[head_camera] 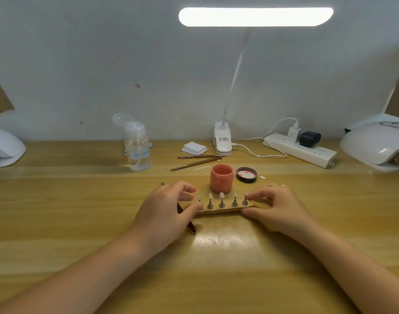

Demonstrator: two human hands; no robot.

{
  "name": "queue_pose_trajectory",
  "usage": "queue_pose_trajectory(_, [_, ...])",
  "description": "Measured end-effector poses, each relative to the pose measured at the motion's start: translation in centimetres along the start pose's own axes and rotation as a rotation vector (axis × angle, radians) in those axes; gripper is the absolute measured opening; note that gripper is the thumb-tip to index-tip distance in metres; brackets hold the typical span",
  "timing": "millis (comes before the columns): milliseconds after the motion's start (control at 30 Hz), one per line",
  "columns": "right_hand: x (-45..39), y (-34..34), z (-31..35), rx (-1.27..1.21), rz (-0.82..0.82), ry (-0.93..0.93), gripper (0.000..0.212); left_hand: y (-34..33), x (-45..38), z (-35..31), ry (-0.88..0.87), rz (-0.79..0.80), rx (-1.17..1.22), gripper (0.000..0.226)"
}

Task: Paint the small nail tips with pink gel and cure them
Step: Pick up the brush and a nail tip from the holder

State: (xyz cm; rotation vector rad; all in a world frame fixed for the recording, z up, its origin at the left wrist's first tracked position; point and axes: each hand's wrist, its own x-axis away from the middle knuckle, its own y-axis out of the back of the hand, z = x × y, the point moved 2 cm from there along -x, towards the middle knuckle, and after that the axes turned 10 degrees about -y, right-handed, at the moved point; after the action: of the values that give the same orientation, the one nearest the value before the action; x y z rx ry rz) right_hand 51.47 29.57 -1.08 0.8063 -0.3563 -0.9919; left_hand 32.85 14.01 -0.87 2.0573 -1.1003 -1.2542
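A small wooden board (225,210) lies in the middle of the table with several clear nail tips (221,196) on little metal stands. My left hand (164,211) grips the board's left end, thumb in front and fingers curled over the top. My right hand (275,207) grips the right end the same way, its fingertips by the rightmost stand. An open pink gel jar (221,181) stands just behind the board, its dark lid (246,174) lying upturned to the right. A thin dark brush (187,219) lies under my left hand.
A white curing lamp (375,145) sits at the far right, another white lamp (4,148) at the far left. A clear pump bottle (137,147), white wipes (194,148), two brushes (197,160), a clip lamp base (222,138) and a power strip (300,149) line the back.
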Motion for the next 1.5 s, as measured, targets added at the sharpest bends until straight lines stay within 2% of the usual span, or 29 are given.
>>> queue_pose_trajectory(33, [0.0,-0.1,0.0,0.026,-0.007,0.01,0.035,0.2,-0.1,0.1,-0.009,-0.022,-0.093,0.017])
queue_pose_trajectory(100, [0.1,-0.2,-0.1,0.086,-0.032,0.021,0.035,0.6,-0.5,0.5,0.026,-0.023,-0.303,0.027])
queue_pose_trajectory(233, [0.1,-0.1,-0.2,0.151,-0.054,0.006,0.038,0.7,-2.0,1.9,0.297,0.184,-0.503,0.046])
queue_pose_trajectory(300, [0.2,0.0,-0.2,0.195,-0.07,0.0,0.038,0.4,-2.6,2.3,0.35,0.265,-0.505,0.048])
queue_pose_trajectory(367, [0.3,-0.1,-0.2,0.235,-0.092,0.001,0.038,0.5,-2.8,2.7,0.387,0.296,-0.461,0.041])
queue_pose_trajectory(533, [0.4,-0.5,-0.2,0.273,-0.141,-0.005,0.038,1.8,-2.3,3.0,0.425,0.295,-0.44,0.037])
queue_pose_trajectory(633, [0.5,-0.6,-0.1,0.278,-0.169,0.003,0.037,2.4,-1.7,3.1,0.346,0.188,-0.333,0.034])
queue_pose_trajectory(767, [0.6,-0.7,-0.2,0.312,-0.208,0.009,0.039,3.5,-1.4,2.7,0.226,-0.006,-0.013,0.012])
queue_pose_trajectory(900, [0.6,-0.9,-0.2,0.309,-0.215,0.009,0.038,3.5,-1.8,2.2,0.112,0.054,0.214,0.026])
queue_pose_trajectory(1000, [0.5,-0.9,-0.2,0.319,-0.213,0.012,0.038,3.9,-2.2,1.5,0.138,0.02,0.576,0.044])
queue_pose_trajectory(1100, [0.5,-1.1,-0.1,0.336,-0.228,0.029,0.038,4.0,-3.2,1.0,0.119,-0.031,0.827,0.044])
queue_pose_trajectory(1233, [0.5,-1.3,0.1,0.351,-0.262,0.051,0.039,3.2,-4.9,-1.1,0.056,-0.087,0.852,0.026])
queue_pose_trajectory(1300, [0.6,-1.4,0.1,0.364,-0.268,0.055,0.039,2.9,-5.9,-2.4,-0.002,-0.164,0.673,0.018])
queue_pose_trajectory(1367, [0.6,-1.4,0.1,0.351,-0.278,0.062,0.04,2.7,-7.2,-3.4,-0.034,-0.238,0.532,0.022])
queue_pose_trajectory(1433, [0.7,-1.5,0.1,0.328,-0.292,0.07,0.039,2.3,-8.6,-4.2,-0.011,-0.227,0.476,0.018])
queue_pose_trajectory(1500, [0.6,-1.5,0.1,0.297,-0.299,0.073,0.037,2.0,-9.8,-4.6,0.048,-0.146,0.452,0.012])
